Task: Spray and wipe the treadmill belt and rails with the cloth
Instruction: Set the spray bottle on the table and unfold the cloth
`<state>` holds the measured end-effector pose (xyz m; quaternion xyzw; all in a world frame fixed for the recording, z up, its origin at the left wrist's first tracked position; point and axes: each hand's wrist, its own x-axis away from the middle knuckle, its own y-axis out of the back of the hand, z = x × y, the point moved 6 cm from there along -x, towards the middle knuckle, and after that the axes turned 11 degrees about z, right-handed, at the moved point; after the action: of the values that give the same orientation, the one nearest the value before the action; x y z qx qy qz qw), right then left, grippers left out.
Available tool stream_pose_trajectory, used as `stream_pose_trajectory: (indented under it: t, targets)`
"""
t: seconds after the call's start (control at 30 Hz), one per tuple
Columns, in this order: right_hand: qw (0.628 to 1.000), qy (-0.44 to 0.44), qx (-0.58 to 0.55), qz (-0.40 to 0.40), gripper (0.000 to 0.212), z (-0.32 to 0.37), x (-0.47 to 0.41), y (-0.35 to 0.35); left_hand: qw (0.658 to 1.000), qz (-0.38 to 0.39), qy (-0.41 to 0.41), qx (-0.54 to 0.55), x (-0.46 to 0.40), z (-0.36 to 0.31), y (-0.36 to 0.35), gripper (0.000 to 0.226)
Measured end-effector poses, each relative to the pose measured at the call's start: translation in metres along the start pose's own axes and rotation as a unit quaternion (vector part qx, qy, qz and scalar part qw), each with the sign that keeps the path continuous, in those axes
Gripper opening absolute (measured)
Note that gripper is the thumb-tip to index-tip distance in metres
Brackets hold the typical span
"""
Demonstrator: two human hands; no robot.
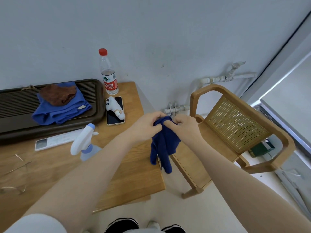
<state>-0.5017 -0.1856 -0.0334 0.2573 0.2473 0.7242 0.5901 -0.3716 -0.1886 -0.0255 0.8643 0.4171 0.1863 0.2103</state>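
Both forearms reach forward, meeting above right edge of table (131,165). Left hand (144,126) and right hand (185,127) pinch top of dark blue cloth (164,143), fingers curled into fabric. Cloth hangs down, long axis vertical, off table's right edge. Spray bottle (85,142) upright on table, left of cloth, nozzle pointing right. Phone (115,111), water bottle (108,73), tray (50,106) farther back. Chair (235,128) right of table.

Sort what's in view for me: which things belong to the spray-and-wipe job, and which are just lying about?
For the job:
dark blue cloth, held by left hand and right hand
spray bottle

Lying about:
water bottle
phone
remote control
tray with a lighter blue cloth and brown cloth
chair
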Motion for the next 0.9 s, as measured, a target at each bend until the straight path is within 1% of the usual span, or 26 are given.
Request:
stream_pose_trajectory:
  t: [0.03,0.1,0.17,0.2,0.23,0.3,0.33,0.4,0.43,0.47,0.5,0.53,0.57,0.6,0.63,0.67,0.7,0.73,0.77,0.83,0.87,0.9]
  targets:
    - [0.997,0.013,-0.061,0.035,0.038,-0.001,0.001,-0.002,1.000,-0.012,0.001,-0.010,0.001,-0.002,0.003,0.029]
    - [0.977,0.040,-0.160,0.133,0.029,0.002,0.005,-0.006,0.999,-0.051,0.007,-0.010,0.003,-0.003,0.009,0.031]
    - [0.949,0.063,-0.200,0.236,0.018,0.007,0.011,-0.013,0.996,-0.090,0.013,0.019,0.006,-0.002,0.013,0.032]
    - [0.939,0.072,-0.197,0.271,0.015,0.009,0.013,-0.015,0.993,-0.105,0.016,0.042,0.007,-0.003,0.014,0.034]
    - [0.934,0.080,-0.178,0.299,0.016,0.011,0.013,-0.016,0.990,-0.121,0.019,0.068,0.008,-0.003,0.014,0.036]
    - [0.931,0.084,-0.083,0.346,0.022,0.014,0.013,-0.016,0.980,-0.158,0.029,0.119,0.011,-0.002,0.018,0.037]
    - [0.930,0.084,-0.010,0.358,0.020,0.015,0.013,-0.015,0.975,-0.169,0.036,0.137,0.012,0.000,0.020,0.038]
    - [0.920,0.100,0.168,0.340,0.012,0.016,0.009,-0.008,0.971,-0.164,0.053,0.165,0.014,0.005,0.021,0.037]
    - [0.910,0.114,0.258,0.305,0.012,0.020,0.004,-0.003,0.970,-0.151,0.061,0.182,0.014,0.008,0.019,0.036]
    - [0.903,0.124,0.325,0.252,0.015,0.023,0.000,0.004,0.968,-0.135,0.064,0.202,0.015,0.011,0.018,0.031]
    - [0.908,0.123,0.352,0.192,0.017,0.027,-0.004,0.012,0.968,-0.121,0.063,0.211,0.016,0.013,0.017,0.024]
    - [0.914,0.119,0.363,0.140,0.018,0.029,-0.008,0.018,0.972,-0.113,0.060,0.196,0.016,0.013,0.019,0.018]
    - [0.915,0.106,0.375,0.101,0.017,0.031,-0.010,0.023,0.979,-0.109,0.057,0.164,0.015,0.013,0.023,0.017]
    - [0.907,0.100,0.404,0.068,0.016,0.032,-0.013,0.025,0.983,-0.116,0.053,0.135,0.015,0.014,0.026,0.018]
    - [0.889,0.125,0.440,0.030,0.016,0.035,-0.014,0.024,0.983,-0.130,0.053,0.120,0.016,0.013,0.030,0.017]
    - [0.867,0.171,0.467,0.004,0.019,0.040,-0.012,0.021,0.981,-0.146,0.053,0.118,0.017,0.013,0.035,0.015]
    - [0.859,0.218,0.463,-0.011,0.021,0.043,-0.007,0.019,0.980,-0.152,0.052,0.120,0.018,0.012,0.038,0.013]
    - [0.864,0.254,0.433,-0.017,0.020,0.044,-0.002,0.019,0.980,-0.147,0.052,0.127,0.019,0.011,0.040,0.010]
    - [0.877,0.278,0.391,-0.012,0.019,0.042,0.000,0.020,0.979,-0.136,0.052,0.143,0.020,0.012,0.042,0.009]
    - [0.919,0.267,0.290,0.002,0.025,0.033,-0.004,0.029,0.974,-0.126,0.045,0.184,0.025,0.016,0.046,0.013]
    - [0.937,0.246,0.248,0.005,0.024,0.028,-0.010,0.032,0.971,-0.135,0.044,0.193,0.026,0.017,0.049,0.014]
    - [0.947,0.227,0.228,0.009,0.020,0.023,-0.016,0.033,0.969,-0.149,0.046,0.190,0.027,0.018,0.053,0.015]
